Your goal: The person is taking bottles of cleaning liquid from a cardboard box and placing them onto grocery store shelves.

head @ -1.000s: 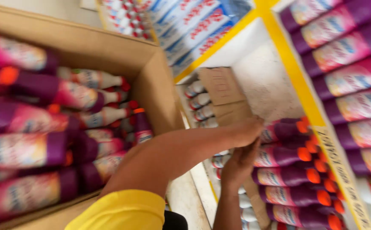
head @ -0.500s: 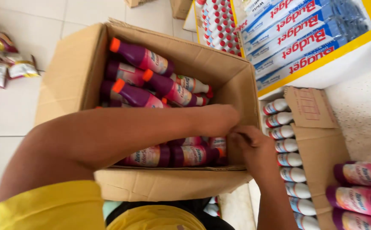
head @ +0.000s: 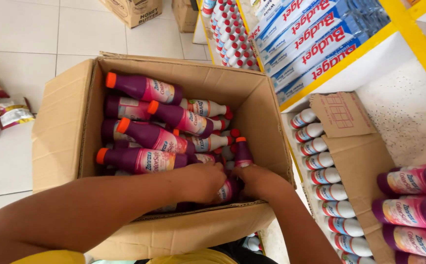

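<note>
Open brown corrugated cardboard box (head: 59,127), centre of view, on pale floor tiles. Contents: purple plastic bottles with orange caps (head: 142,160), lying on their sides, several layers deep. White shelf with yellow edging (head: 399,93), 2 to 3 o'clock, above a row of white bottles with red caps (head: 320,160). Left hand (head: 204,182), at 6 o'clock inside the box, fingers curled closed around a purple bottle. Right hand (head: 257,180), just beside it, fingers bent down among the bottles; whether they grip any cannot be told.

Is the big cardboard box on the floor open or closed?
Open: the cardboard box has its flaps folded outward, with purple bottles visible inside and both hands reaching in.
</note>
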